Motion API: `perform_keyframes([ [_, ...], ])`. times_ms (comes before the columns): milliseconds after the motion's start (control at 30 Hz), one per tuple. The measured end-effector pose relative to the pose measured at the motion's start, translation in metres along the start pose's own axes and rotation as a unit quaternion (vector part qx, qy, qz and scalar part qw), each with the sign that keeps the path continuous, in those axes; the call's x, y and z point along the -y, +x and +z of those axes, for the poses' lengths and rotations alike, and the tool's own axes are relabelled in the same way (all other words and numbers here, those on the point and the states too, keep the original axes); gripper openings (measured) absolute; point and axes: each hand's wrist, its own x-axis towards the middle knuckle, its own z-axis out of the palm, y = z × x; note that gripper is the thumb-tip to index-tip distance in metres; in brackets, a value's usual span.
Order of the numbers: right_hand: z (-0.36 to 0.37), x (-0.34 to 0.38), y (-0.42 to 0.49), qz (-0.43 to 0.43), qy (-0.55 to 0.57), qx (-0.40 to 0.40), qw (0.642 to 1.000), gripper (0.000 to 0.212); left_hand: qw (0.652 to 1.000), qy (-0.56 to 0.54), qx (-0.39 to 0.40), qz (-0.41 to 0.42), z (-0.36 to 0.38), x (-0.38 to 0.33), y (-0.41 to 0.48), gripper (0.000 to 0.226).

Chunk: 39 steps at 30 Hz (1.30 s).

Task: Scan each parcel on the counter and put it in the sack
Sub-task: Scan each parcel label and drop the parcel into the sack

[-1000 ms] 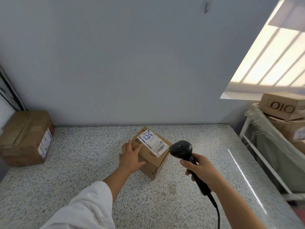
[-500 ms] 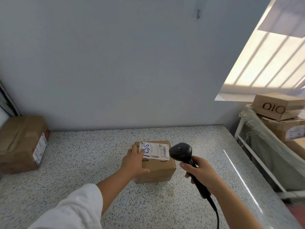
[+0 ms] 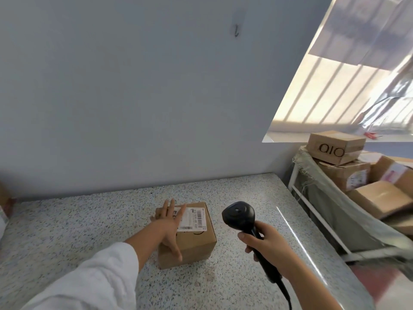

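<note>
A small brown cardboard parcel (image 3: 196, 240) with a white barcode label on top sits on the speckled counter (image 3: 89, 220). My left hand (image 3: 169, 222) lies flat on its top, fingers straight and spread over the label's left part, thumb down the front face. My right hand (image 3: 266, 245) grips the handle of a black barcode scanner (image 3: 239, 217), whose head hovers just right of the parcel. The grey-green sack (image 3: 348, 211), hung on a white frame to the right of the counter, holds several cardboard boxes.
A box marked "OIO" (image 3: 335, 146) tops the pile in the sack. The scanner cable (image 3: 287, 296) trails down toward me. A sliver of another brown parcel (image 3: 5, 204) shows at the far left edge. The grey wall stands behind the counter.
The parcel has been turned square to the counter edge, label facing up. My left hand slid from its side onto its top. The view swung right, pushing the left parcel nearly out of frame.
</note>
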Motion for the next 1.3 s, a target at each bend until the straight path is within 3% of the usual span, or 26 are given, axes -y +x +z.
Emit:
perform_keyframes([
  [167,-0.006,-0.002,-0.005,0.0,0.001,-0.012,1.0,0.013,0.999,0.021,-0.02,-0.014,0.004,-0.003,0.003,0.141],
  [500,-0.058,-0.029,-0.043,-0.023,-0.018,-0.06,0.998,0.019,0.983,-0.019,-0.179,-0.032,0.029,-0.037,-0.022,0.131],
  [700,-0.116,-0.055,-0.086,-0.061,-0.009,-0.108,0.992,0.009,0.951,-0.098,-0.294,0.004,-0.005,-0.13,-0.042,0.121],
  [900,-0.182,-0.073,-0.137,-0.097,-0.042,-0.19,0.976,0.01,0.923,-0.156,-0.342,0.085,-0.055,-0.241,-0.061,0.112],
  [1000,-0.208,-0.078,-0.158,-0.108,-0.063,-0.243,0.962,0.012,0.92,-0.184,-0.326,0.118,-0.081,-0.288,-0.07,0.11],
  [1300,-0.267,-0.101,-0.19,-0.127,-0.056,-0.35,0.926,0.015,0.919,-0.085,-0.339,0.181,-0.119,-0.381,-0.078,0.112],
])
